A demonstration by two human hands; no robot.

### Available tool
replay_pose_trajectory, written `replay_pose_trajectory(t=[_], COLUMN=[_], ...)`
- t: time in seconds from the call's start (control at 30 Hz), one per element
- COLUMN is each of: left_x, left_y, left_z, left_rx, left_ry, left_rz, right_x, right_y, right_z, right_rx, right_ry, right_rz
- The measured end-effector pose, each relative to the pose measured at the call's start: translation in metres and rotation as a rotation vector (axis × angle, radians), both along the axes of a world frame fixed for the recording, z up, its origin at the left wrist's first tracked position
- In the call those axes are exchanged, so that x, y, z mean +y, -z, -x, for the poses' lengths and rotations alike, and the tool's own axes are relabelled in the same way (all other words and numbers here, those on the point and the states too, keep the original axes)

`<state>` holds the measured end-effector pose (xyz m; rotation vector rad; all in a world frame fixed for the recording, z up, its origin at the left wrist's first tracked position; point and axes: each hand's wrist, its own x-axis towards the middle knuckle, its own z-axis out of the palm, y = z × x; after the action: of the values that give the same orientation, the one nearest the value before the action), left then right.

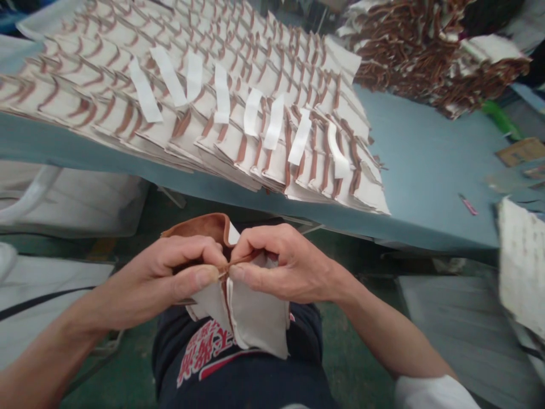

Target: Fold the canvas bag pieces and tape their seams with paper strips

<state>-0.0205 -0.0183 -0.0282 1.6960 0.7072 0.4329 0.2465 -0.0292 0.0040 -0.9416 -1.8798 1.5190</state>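
Observation:
Above my lap I hold a sewn piece of brown leather with pale cloth lining (258, 309), its seam running down the middle. My left hand (179, 270) pinches the piece's upper edge between thumb and index finger. Right beside it, my right hand (276, 261) pinches the same edge, and the two thumbs almost meet at the seam. Behind the hands a brown leather part (198, 225) of the piece curves upward, with a small white patch near its end. Anything tiny between the fingertips is hidden.
A blue-grey table (426, 153) stands ahead, covered with overlapping rows of similar cream-and-brown pieces (238, 113). Several white strips (221, 94) lie on them. At the back right rises a heap of brown pieces (426, 51). A small pink tool (468, 204) lies on the table's right.

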Motion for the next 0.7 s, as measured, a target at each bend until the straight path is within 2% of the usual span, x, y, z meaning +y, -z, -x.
replay_pose_trajectory(t=[0.17,0.4,0.57,0.7], left_x=[0.008,0.018,0.020,0.015], left_y=[-0.015,-0.035,-0.036,-0.030], left_z=[-0.009,-0.020,-0.014,-0.014], left_rx=[0.058,0.113,0.193,0.130], left_ry=[-0.021,0.137,0.167,0.101], left_rz=[-0.096,-0.082,-0.087,-0.257], right_x=[-0.001,0.011,0.023,0.028], right_y=[-0.005,-0.011,-0.007,0.001], right_z=[0.002,-0.005,-0.008,-0.003], right_rx=[-0.074,-0.096,-0.079,-0.014], right_ry=[-0.008,-0.130,-0.207,-0.227], right_rz=[-0.140,-0.223,-0.206,-0.169])
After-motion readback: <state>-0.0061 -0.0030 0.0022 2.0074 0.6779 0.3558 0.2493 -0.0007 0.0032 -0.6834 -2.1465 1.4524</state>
